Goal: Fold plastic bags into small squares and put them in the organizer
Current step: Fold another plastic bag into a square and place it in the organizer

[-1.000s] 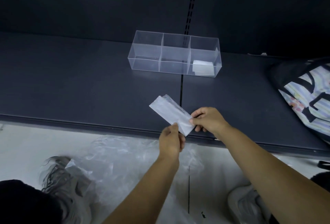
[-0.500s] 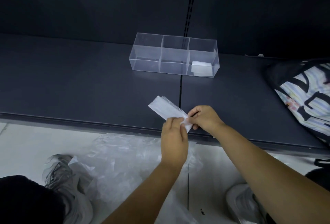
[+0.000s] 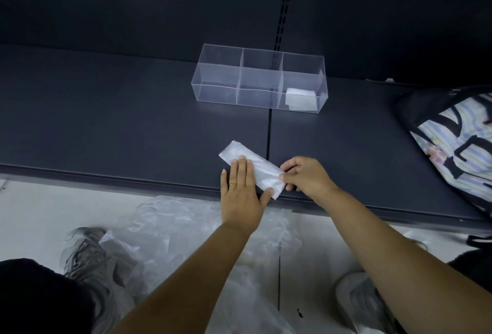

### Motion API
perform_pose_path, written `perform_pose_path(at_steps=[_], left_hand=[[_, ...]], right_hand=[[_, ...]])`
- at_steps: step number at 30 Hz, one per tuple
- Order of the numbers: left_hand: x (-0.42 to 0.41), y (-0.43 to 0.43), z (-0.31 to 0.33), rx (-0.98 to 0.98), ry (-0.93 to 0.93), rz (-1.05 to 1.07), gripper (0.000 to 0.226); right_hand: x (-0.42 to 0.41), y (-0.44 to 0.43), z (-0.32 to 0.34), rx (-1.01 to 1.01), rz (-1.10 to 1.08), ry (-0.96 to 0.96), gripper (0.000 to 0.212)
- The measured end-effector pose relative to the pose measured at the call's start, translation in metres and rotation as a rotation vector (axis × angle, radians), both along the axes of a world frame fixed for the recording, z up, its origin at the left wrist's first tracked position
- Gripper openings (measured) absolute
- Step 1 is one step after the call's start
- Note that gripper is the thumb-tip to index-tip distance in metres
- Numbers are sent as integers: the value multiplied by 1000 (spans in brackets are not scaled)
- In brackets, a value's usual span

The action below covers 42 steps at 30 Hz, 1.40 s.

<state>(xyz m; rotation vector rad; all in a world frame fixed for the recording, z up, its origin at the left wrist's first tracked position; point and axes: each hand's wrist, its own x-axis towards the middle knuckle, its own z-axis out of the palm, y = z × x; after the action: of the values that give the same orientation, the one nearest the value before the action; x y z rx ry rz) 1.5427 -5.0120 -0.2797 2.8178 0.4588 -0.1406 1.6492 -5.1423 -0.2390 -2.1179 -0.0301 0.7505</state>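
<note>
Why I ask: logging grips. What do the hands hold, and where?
Right hand pinches the folded bag at its near end; left hand presses it flat.

The single view comes from a camera worn on the person's head, looking forward and steeply down. Its wide angle takes in the dark shelf from the left edge of the frame to the right. The camera faces into the shelving, whose back panel fills the upper third. The clear organizer sits just above centre, farther off. Nearest are the left hand and right hand, meeting on a folded plastic bag at centre, forearms entering from the bottom edge. The lower third looks almost straight down on the pale floor and a grey shoe at lower left. A patterned bag is cut by the right edge.
</note>
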Motion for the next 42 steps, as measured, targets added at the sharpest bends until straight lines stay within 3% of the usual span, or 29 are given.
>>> perform_pose_path(at_steps=[3, 6, 10, 13, 17, 21, 23, 26, 31, 34, 37, 39, 42], left_hand=[[2, -4, 10, -72, -139, 50, 84], [-1, -11, 12, -107, -343, -166, 68], [-10, -7, 3, -109, -264, -289, 73], [-12, -3, 1, -97, -340, -268, 63], [-8, 2, 10, -216, -464, -205, 40], [2, 14, 29, -298, -387, -87, 31], [11, 21, 28, -348, -338, -16, 32], [22, 31, 27, -534, -327, 96, 36], [38, 46, 24, -834, -249, 323, 41], [46, 52, 23, -893, -226, 421, 40], [51, 56, 24, -795, -290, 573, 31], [47, 57, 25, -530, -395, 595, 31], [40, 56, 20, -141, -513, 171, 26]], right_hand=[[3, 0, 3, -8, 12, 38, 14], [5, 3, 6, -16, 29, 71, 15], [6, 4, 11, -18, 8, 186, 11], [4, 6, 21, 22, -30, 298, 4], [10, 5, 41, 86, -13, 322, 9], [18, -2, 45, 95, 185, 83, 47], [14, 3, 37, 163, 274, 109, 58], [7, 18, 21, 216, 253, 100, 49], [12, 43, 6, 158, 141, -20, 12], [17, 53, 0, 94, 85, -48, 17], [21, 62, -2, 0, 53, -72, 20], [23, 66, -1, -58, 69, -76, 23], [24, 72, 4, -120, 107, -61, 18]])
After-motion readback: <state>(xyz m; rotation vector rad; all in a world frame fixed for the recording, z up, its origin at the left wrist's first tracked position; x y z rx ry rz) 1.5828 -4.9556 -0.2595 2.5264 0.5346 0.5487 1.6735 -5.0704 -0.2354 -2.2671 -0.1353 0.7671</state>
